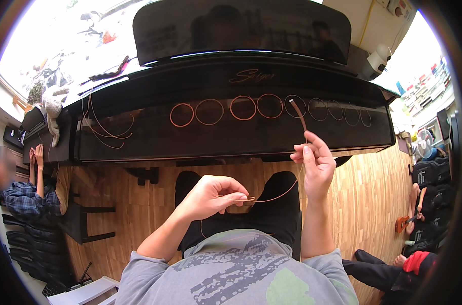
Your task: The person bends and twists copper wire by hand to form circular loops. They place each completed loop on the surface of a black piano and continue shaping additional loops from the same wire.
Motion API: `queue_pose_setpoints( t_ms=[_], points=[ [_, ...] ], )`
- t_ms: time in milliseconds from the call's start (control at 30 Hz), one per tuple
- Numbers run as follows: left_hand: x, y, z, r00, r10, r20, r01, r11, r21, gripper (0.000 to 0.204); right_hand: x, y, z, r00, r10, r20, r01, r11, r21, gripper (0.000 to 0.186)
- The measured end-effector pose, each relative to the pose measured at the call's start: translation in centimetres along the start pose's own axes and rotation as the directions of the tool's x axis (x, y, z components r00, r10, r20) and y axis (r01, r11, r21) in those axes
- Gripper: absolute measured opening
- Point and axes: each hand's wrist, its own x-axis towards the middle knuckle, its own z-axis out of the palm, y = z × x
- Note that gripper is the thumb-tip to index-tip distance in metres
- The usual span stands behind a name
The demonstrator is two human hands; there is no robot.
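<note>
My left hand (214,196) pinches a thin copper-coloured string (279,197) between thumb and fingers, with a small loop of it showing at the fingertips. The string runs in a curve across to my right hand (316,163), and a loose end hangs down over my lap. My right hand is closed on the string, and a thin reddish-brown strip (300,118) with a pale tip stands up from its fingers; what the strip is I cannot tell. Beyond my hands, several coiled strings lie in a row on the black piano lid (154,137), among them a copper coil (181,115) and a silvery coil (318,109).
Loose uncoiled strings (111,134) lie at the lid's left end. The piano's upright music stand (241,30) rises behind. At far left a person (30,195) sits at another dark piece of furniture. On the right are people, one with a ukulele (402,223), and a fan (424,141).
</note>
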Motion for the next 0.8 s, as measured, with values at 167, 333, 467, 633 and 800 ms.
queue_pose_setpoints(
  t_ms=[167, 333, 467, 633, 800],
  points=[
    [0.2, 0.3, -0.5, 1.0, -0.005, -0.011, 0.005, 1.0, -0.012, 0.012, -1.2, 0.2, 0.5, 0.989, 0.025, 0.147, -0.024, 1.0, -0.011, 0.019],
    [0.6, 1.0, -0.8, 1.0, 0.014, 0.016, -0.015, 1.0, 0.004, 0.014, -2.0, -0.3, 1.9, 0.966, 0.025, 0.258, -0.009, 0.998, -0.062, 0.019],
    [0.9, 1.2, -0.4, 1.0, 0.021, -0.014, -0.022, 0.999, -0.042, 0.015, -2.5, -0.3, 2.8, 0.942, -0.026, 0.334, 0.058, 0.994, -0.088, 0.019],
    [1.3, 0.9, -0.4, 1.0, -0.011, -0.006, 0.011, 0.996, -0.086, 0.016, -3.0, -0.5, 3.2, 0.921, -0.008, 0.39, 0.065, 0.989, -0.133, 0.019],
    [1.5, 0.7, -0.2, 1.0, 0.016, 0.023, -0.014, 0.997, -0.078, 0.016, -3.4, -0.2, 3.3, 0.912, 0.038, 0.408, 0.015, 0.992, -0.128, 0.018]
  ],
)
